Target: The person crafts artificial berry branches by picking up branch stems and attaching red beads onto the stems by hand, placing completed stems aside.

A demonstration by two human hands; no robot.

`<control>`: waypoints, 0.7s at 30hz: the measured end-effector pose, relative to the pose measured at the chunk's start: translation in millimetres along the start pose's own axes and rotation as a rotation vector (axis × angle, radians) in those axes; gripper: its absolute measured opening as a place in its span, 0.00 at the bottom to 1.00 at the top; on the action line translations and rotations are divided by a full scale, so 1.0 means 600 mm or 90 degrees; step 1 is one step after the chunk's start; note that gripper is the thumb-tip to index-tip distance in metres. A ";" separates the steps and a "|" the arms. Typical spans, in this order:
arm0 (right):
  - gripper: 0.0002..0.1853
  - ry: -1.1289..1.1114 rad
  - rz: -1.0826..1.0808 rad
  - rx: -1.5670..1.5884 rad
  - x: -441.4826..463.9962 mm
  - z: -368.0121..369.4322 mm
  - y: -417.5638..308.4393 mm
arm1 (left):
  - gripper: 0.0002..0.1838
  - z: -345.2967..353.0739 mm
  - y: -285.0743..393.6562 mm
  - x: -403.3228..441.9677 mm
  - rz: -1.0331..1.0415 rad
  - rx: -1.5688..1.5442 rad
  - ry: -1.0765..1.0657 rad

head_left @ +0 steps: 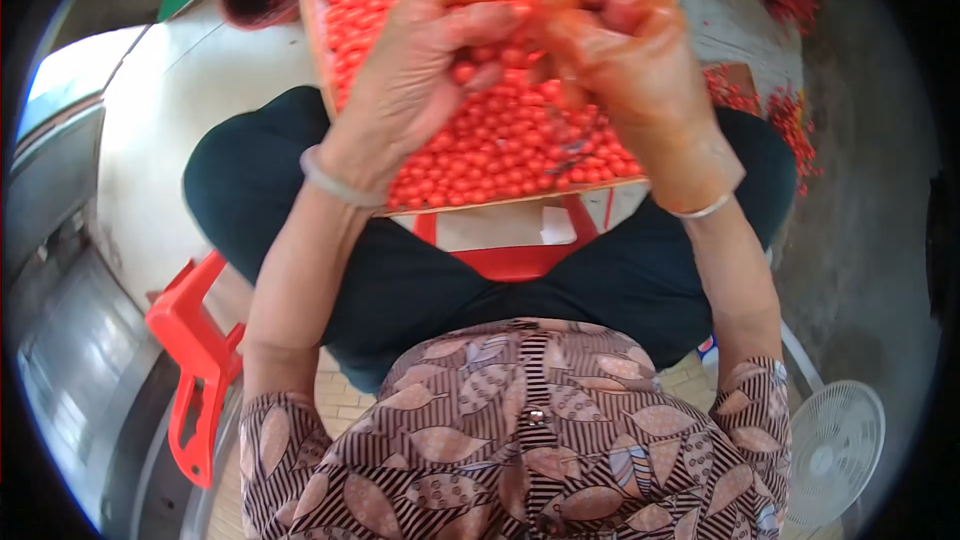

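Observation:
Over a shallow box (312,35) filled with small round red berry-like balls (480,155), my two hands meet, fingertips close together. Curled fingers of my left hand (435,55) hold a few red balls (463,72), and its thumb and index finger reach toward the other hand. My right hand (630,55) has an orange tint, perhaps from a thin glove, and its fingers are pressed together in a pinch. What lies in that pinch is hidden and blurred. Thin dark stems (575,145) rest on the balls below it.
A red stool (515,262) stands under the box, between my knees. Another red plastic stool (195,370) is at left. Bunches of red berries (790,125) lie on the floor at right. A white fan (830,450) stands lower right, and a dark red basin (255,0) upper left.

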State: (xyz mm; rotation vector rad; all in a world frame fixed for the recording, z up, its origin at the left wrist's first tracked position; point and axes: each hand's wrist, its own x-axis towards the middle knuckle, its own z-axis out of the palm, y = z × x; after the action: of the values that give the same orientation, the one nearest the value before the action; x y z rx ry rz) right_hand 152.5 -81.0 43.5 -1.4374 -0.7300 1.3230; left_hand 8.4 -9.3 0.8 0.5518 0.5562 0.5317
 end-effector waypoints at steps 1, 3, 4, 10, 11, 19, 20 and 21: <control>0.05 -0.004 -0.031 -0.019 0.005 -0.001 0.006 | 0.07 -0.002 -0.001 0.001 0.007 0.012 -0.002; 0.08 -0.097 -0.011 -0.004 0.018 -0.016 0.014 | 0.07 -0.011 -0.005 0.007 0.013 0.029 -0.019; 0.11 -0.121 -0.020 -0.034 0.020 -0.024 0.015 | 0.07 -0.013 0.000 0.004 0.022 0.036 -0.002; 0.28 -0.186 0.018 0.268 0.002 -0.024 0.026 | 0.10 -0.046 0.032 0.018 0.089 0.038 0.039; 0.29 -0.226 0.028 0.277 0.004 -0.026 0.028 | 0.11 -0.050 0.029 0.017 0.094 0.010 0.077; 0.30 -0.325 -0.010 0.239 0.013 -0.033 0.045 | 0.07 -0.036 0.037 0.020 0.046 -0.124 0.124; 0.29 -0.300 -0.023 0.230 0.012 -0.034 0.044 | 0.07 -0.033 0.037 0.020 0.048 -0.123 0.125; 0.27 -0.274 -0.034 0.219 0.011 -0.034 0.042 | 0.07 -0.032 0.034 0.021 0.042 -0.138 0.125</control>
State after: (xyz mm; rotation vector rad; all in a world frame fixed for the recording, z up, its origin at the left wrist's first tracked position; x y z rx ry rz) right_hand 168.7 -88.4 15.3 -0.8628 -0.7634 1.6467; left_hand -0.5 19.7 -4.5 0.3142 0.6591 0.7050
